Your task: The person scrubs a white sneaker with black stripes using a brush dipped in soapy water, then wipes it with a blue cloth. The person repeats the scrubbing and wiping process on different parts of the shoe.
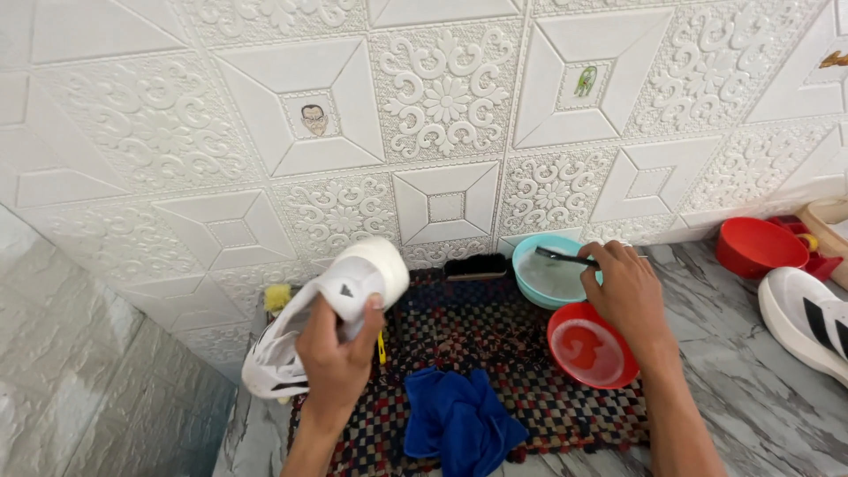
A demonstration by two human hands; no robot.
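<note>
Head view, quick: where's the white sneaker (309,327)?

Left hand (336,358) grips it mid-body over the left edge of the woven mat (495,353), long axis running heel up-right to toe down-left.

Right hand (629,296)?

Pinching a small brush (565,257), bristles over the teal bowl (548,274) at the mat's far-right corner. Sneaker lies well left of it; red bowl (590,346) just beside the wrist.

two small picture stickers (314,118) on wall tiles (446,97)

white sneaker (327,309) | held tilted, heel up | small brush (565,257) | over teal bowl (530,283)
</note>
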